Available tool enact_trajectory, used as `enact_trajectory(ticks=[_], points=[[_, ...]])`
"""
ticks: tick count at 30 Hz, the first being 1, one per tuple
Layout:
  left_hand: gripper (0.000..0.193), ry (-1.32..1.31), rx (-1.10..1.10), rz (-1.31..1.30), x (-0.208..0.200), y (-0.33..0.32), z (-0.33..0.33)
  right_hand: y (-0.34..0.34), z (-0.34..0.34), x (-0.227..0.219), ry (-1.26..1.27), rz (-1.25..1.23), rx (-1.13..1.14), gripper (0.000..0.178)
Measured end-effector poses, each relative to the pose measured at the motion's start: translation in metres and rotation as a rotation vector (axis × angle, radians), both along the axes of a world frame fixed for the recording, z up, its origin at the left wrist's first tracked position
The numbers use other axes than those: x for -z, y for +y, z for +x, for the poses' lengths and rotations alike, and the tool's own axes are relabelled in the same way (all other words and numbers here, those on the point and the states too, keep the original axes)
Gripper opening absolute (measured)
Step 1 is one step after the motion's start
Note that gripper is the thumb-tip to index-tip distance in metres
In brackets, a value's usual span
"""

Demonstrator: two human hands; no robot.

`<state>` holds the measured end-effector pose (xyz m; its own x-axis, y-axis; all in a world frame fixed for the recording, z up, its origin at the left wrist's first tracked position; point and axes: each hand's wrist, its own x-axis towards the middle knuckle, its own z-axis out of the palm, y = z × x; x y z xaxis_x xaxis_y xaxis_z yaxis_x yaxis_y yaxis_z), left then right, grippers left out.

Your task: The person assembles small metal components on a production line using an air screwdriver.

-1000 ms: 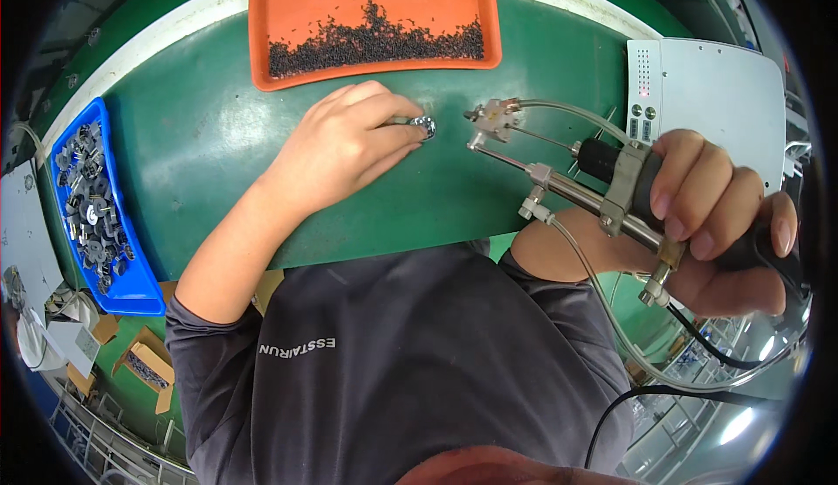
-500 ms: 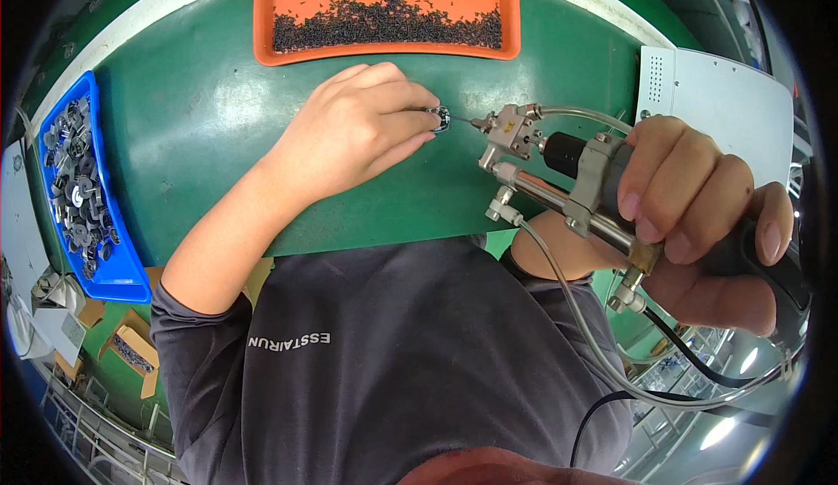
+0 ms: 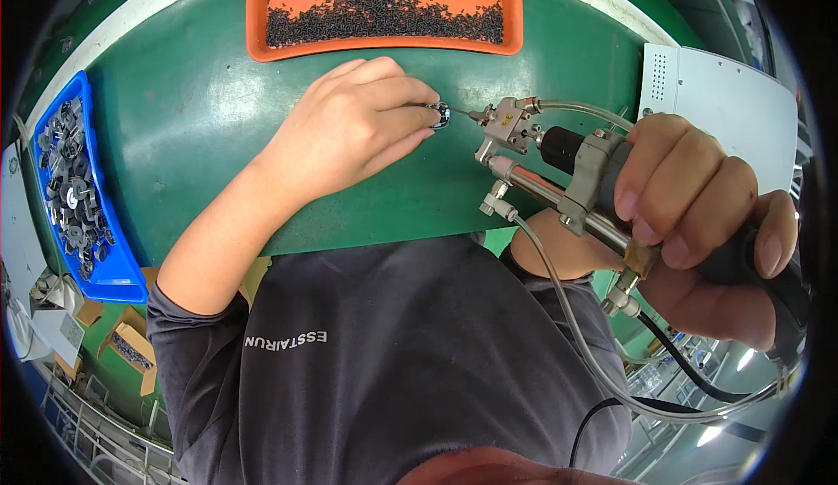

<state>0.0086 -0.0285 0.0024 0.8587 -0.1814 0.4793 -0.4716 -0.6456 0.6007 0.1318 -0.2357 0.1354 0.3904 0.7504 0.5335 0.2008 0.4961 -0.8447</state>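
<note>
Between the thumb and fingertips of my left hand [image 3: 353, 127] is a small dark part with a shiny rounded end [image 3: 442, 116]; most of it is hidden by the fingers. My right hand [image 3: 690, 197] is wrapped around the dark body of a hand-held air tool [image 3: 548, 169] with metal blocks, a steel tube and hoses. Its thin tip points left at the small part. The tip's end is very close to the part's shiny end; whether they touch I cannot tell. Both hands are above the green tabletop [image 3: 209, 101].
An orange tray [image 3: 517, 13] of tiny black pieces lies at the far side. On the left stands a blue bin [image 3: 131, 292] of dark parts. A pale metal box [image 3: 724, 101] sits at the right. Clear [image 3: 559, 284] and black hoses hang from the tool.
The tool has shifted slightly, and its tip stays close to the small part. My left hand keeps its hold in nearly the same place. The view has moved a little.
</note>
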Motion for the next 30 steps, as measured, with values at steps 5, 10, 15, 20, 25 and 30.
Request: enact_trajectory(ticks=[5, 10, 15, 20, 25, 30], points=[[0.019, 0.01, -0.002, 0.002, 0.0, 0.001, 0.0, 0.004, 0.001, 0.001, -0.018, -0.024, 0.004, 0.043], [0.016, 0.003, 0.003, -0.006, -0.001, 0.001, 0.001, 0.008, -0.001, 0.0, -0.038, -0.044, 0.0, 0.04], [0.012, -0.046, 0.045, 0.005, 0.001, 0.002, 0.005, 0.017, -0.006, -0.008, -0.054, -0.012, -0.003, 0.038], [0.013, -0.012, 0.015, -0.005, 0.0, 0.002, -0.003, 0.002, -0.007, -0.005, -0.009, 0.068, 0.014, 0.049], [0.016, 0.004, 0.022, 0.006, 0.001, 0.004, -0.003, -0.016, -0.004, -0.015, 0.034, 0.13, 0.076, 0.051], [0.016, 0.013, 0.014, 0.006, 0.001, 0.005, -0.001, -0.017, -0.001, -0.012, 0.025, 0.089, 0.076, 0.053]])
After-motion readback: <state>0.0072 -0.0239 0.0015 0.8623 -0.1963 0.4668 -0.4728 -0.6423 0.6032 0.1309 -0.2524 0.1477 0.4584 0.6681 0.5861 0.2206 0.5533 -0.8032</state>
